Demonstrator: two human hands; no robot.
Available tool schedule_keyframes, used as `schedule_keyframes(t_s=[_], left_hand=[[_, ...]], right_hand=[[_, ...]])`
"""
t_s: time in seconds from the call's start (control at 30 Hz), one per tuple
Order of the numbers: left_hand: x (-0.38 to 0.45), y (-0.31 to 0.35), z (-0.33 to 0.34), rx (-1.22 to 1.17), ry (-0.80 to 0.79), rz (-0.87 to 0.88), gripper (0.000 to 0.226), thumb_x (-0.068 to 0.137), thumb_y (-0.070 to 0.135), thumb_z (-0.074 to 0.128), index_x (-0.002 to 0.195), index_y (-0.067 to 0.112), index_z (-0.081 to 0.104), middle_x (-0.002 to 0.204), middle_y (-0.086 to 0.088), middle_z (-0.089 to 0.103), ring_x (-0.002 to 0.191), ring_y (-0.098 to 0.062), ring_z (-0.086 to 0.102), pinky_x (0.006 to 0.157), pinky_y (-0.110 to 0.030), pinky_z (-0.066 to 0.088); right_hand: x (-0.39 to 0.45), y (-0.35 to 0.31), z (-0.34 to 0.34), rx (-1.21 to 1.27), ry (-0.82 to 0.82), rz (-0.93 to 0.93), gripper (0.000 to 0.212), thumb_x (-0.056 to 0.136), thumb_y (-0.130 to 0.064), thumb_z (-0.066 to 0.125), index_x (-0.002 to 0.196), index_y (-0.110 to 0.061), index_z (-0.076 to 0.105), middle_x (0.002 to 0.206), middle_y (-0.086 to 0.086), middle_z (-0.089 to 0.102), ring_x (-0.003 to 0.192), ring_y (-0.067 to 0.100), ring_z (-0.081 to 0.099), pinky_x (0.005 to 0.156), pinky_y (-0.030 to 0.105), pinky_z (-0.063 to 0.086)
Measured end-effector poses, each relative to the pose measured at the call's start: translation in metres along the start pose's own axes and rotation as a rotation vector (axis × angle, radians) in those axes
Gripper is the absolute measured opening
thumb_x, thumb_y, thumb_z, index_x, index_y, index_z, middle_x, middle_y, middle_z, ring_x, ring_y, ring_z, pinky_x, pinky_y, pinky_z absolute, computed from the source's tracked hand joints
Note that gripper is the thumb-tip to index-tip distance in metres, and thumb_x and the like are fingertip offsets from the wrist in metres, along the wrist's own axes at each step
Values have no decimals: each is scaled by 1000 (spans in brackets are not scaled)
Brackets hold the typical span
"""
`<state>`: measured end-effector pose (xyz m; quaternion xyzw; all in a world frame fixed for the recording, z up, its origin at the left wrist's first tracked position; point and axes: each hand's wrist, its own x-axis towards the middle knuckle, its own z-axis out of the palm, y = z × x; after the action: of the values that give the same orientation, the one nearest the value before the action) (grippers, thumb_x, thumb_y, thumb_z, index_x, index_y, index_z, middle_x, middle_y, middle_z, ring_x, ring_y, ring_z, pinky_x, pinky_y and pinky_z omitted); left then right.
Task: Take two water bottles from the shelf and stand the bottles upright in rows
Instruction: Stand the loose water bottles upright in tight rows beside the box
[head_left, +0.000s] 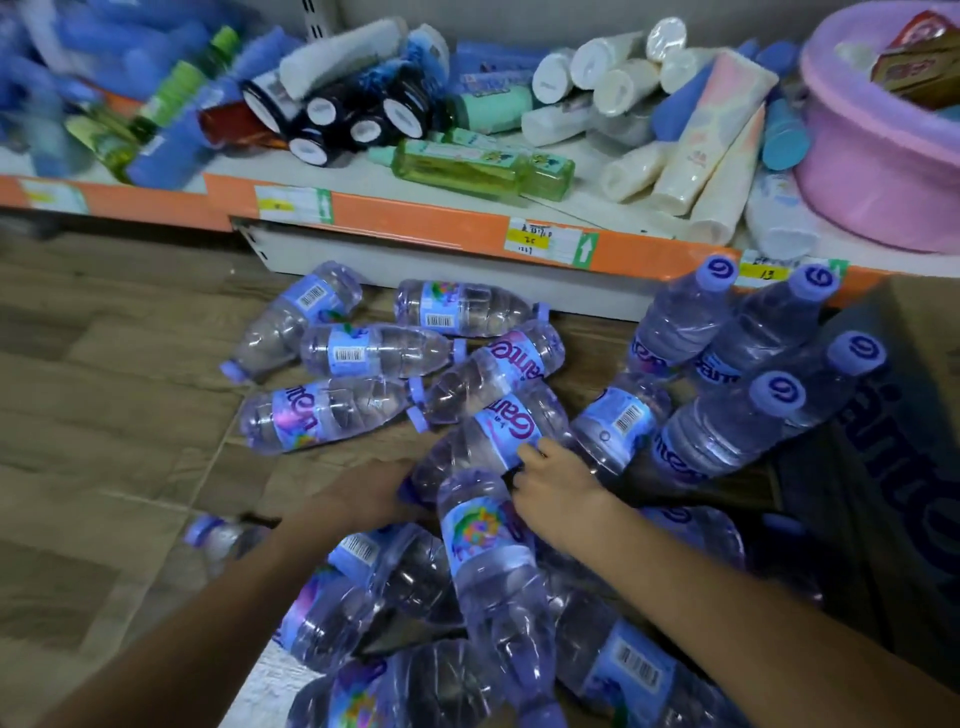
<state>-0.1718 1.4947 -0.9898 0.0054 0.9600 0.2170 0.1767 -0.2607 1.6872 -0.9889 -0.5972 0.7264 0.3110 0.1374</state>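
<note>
Several clear water bottles with purple caps and blue labels lie scattered on the wooden floor (104, 395) below the shelf. One lying bottle (483, 441) sits in the middle of the pile. My left hand (363, 493) reaches its cap end and my right hand (556, 483) grips its label. Another bottle (493, 561) lies across, between my forearms. At the right, several bottles (727, 332) stand upright in a tight group.
The orange-edged shelf (415, 218) above holds toppled tubes, dark jars, a green bottle (467, 166) and a pink basin (872, 171). A dark printed carton (904, 467) stands at the right beside the upright bottles.
</note>
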Motion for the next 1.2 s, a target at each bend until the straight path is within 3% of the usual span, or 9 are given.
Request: schedule_keyframes(t_s=[0.1,0.2,0.33,0.43,0.53,0.73,0.87,1.03,1.2], left_hand=[[-4,-2,11,5,85,-66,68,69,66,56,130,39,41,135,19,46,122,-4,46,101,-20,36],[-11,-3,0,-3,103,-106,67,67,80,40,117,36,54,95,15,65,89,-2,60,83,-17,47],[-7,30,-33,-60,283,-188,25,83,32,65,91,8,64,61,7,48,63,-16,51,55,-11,35],[21,72,-69,-30,438,-50,21,82,26,66,94,10,63,72,-1,54,75,-26,55,64,-29,38],[61,120,-89,124,327,58,37,84,32,61,112,9,57,107,-15,62,103,-33,57,83,-37,43],[84,150,-95,252,307,61,37,83,33,60,112,10,58,113,-17,61,107,-36,55,82,-38,43],[91,152,-86,154,295,73,35,80,26,61,109,7,55,109,-18,58,102,-38,55,82,-43,48],[96,158,-87,127,223,38,36,81,26,61,112,9,52,116,-15,50,109,-34,51,87,-41,47],[105,177,-89,163,176,143,57,83,30,60,133,12,40,129,-14,46,121,-31,45,97,-41,43]], right_hand=[[4,0,-7,-45,-90,-26,33,98,-19,37,126,-15,54,134,3,56,132,28,31,106,39,26],[-12,11,-15,125,4,5,29,95,-13,43,120,-12,57,130,9,57,126,29,39,103,40,30],[-57,35,-31,224,414,88,32,61,-16,78,90,-18,65,89,-2,69,85,22,66,60,30,49],[-81,83,-32,521,501,330,32,77,-10,65,107,-12,52,108,7,59,97,29,61,66,36,45],[-102,125,-24,859,592,535,29,76,-14,70,97,-8,52,101,14,58,94,34,57,77,41,47],[-118,132,-18,892,739,630,29,75,-17,74,90,-6,53,95,14,59,88,28,54,75,37,42],[-108,126,0,835,608,605,25,84,-19,62,103,-9,48,109,16,54,96,34,55,78,42,47],[-115,137,2,912,483,513,57,87,-17,59,138,-10,36,133,16,50,117,32,51,95,41,44],[-159,148,2,883,290,507,52,82,-32,67,126,-12,48,111,5,54,109,23,52,80,25,35]])
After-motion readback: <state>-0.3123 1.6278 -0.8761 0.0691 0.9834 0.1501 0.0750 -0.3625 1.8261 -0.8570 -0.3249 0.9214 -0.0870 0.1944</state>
